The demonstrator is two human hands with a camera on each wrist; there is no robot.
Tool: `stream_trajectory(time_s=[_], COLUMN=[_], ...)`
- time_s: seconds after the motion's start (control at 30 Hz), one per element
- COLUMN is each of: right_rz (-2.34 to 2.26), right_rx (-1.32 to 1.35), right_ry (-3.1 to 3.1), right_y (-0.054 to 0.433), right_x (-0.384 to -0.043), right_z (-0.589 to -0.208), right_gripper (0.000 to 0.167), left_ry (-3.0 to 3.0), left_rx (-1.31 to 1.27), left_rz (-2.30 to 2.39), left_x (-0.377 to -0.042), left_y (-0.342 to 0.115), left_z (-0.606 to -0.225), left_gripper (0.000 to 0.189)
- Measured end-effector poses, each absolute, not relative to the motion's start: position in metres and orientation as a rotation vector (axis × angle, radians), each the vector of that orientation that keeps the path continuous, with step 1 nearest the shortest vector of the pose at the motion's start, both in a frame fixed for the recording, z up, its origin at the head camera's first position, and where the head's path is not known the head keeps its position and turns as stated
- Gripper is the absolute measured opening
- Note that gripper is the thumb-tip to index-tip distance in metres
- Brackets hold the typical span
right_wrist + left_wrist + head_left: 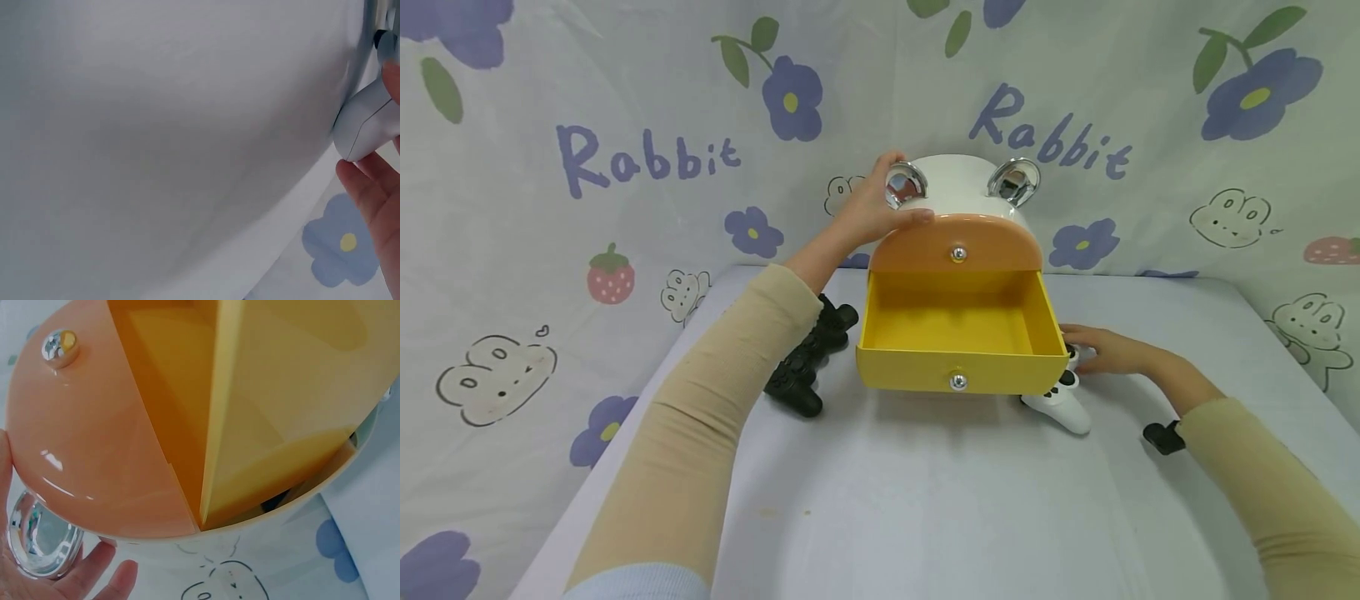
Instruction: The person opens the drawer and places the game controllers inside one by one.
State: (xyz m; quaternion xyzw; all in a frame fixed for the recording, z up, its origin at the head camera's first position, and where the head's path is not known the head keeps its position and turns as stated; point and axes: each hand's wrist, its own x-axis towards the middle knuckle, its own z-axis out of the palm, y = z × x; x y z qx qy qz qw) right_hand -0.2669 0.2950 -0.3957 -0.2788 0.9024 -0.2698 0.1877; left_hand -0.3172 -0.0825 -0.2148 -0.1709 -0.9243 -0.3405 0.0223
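Note:
A small drawer box (955, 179) with a white top and two chrome ears stands at the back of the table. Its yellow lower drawer (962, 371) is pulled out, with nothing visible in it; the orange upper drawer (917, 246) is closed. At the box's upper left, my left hand (868, 208) grips it around the chrome ear (44, 540), thumb on the front edge. To the right of the box, my right hand (1112, 350) holds the far end of a white game controller (1060, 408), partly hidden beneath the yellow drawer. Thumb and fingers flank its white grip (365, 125).
A black game controller (805, 362) lies left of the box, partly behind my left forearm. A small black object (1163, 437) is at my right wrist. Behind the white table (970, 517) hangs a cloth (647, 75) printed with flowers and rabbits.

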Motion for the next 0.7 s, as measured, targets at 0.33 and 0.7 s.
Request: stream_trajectory(time_s=[0.33, 0.7], right_rz=[-0.62, -0.531], right_rx=[-0.752, -0.746], right_ry=[2.636, 2.699], right_y=[0.3, 0.312], right_x=[-0.244, -0.226], right_z=[-0.385, -0.392], right_gripper=[0.055, 0.069], left_ry=[-2.863, -2.868], left_rx=[-0.524, -0.524], left_rz=[-1.059, -1.03], left_x=[-0.317, -0.319], left_y=[-0.083, -0.082], left_z=[-0.214, -0.216], left_gripper=[0.093, 0.093])
